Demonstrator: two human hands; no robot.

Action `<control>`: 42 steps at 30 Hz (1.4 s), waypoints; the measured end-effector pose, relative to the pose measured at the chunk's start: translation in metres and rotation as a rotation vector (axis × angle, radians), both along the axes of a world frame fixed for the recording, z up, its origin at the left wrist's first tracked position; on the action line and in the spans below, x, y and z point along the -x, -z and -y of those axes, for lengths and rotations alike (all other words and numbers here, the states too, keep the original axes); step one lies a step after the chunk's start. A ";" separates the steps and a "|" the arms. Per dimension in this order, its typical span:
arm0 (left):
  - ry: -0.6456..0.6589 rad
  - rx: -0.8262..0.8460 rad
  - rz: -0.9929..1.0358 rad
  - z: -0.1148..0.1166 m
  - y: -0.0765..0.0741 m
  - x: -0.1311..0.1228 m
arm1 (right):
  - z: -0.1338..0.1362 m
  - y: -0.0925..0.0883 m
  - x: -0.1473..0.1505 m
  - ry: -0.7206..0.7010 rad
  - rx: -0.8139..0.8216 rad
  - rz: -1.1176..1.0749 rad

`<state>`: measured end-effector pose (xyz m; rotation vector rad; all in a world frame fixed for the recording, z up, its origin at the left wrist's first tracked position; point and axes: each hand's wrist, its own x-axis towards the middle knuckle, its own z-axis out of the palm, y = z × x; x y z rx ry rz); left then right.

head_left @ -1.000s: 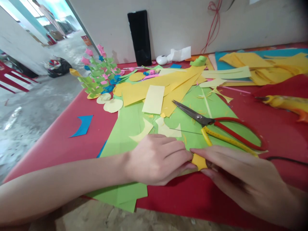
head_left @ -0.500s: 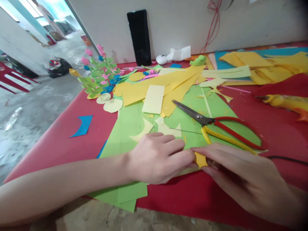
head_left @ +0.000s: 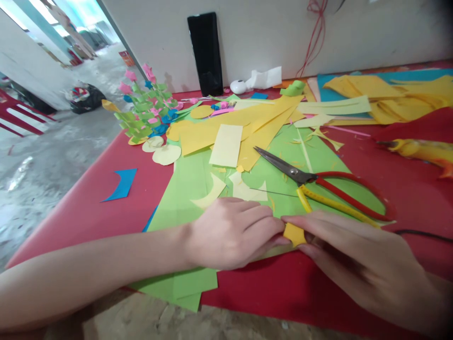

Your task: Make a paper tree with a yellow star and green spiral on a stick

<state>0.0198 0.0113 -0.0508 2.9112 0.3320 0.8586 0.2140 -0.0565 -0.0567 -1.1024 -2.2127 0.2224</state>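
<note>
A small yellow paper star (head_left: 294, 234) is pinched between the fingertips of my two hands above the front of the red table. My right hand (head_left: 364, 259) grips it from the right, thumb below and fingers above. At the star's left edge, the thumb and curled fingers of my left hand (head_left: 235, 233) press on it; part of that grip is hidden. Scissors (head_left: 300, 175) with one red and one yellow handle lie just behind my hands, blades partly apart. Under them are green paper sheets (head_left: 191, 182) with cream paper offcuts (head_left: 244, 186).
Paper stems with pink stars (head_left: 152, 111) stand at the back left. A phone (head_left: 206, 54) leans on the wall near a white earbud (head_left: 238, 86). Yellow sheets (head_left: 219, 120) cover the middle; a yellow glue gun (head_left: 417, 148) lies right. A blue offcut (head_left: 122, 184) lies left.
The star has turned slightly between my fingers and shows more of its face. My left fingers have shifted a little at its edge. The other things stay in place.
</note>
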 end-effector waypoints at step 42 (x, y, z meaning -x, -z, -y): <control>-0.024 -0.022 -0.071 0.003 0.000 0.000 | 0.000 0.002 0.000 -0.011 -0.029 0.009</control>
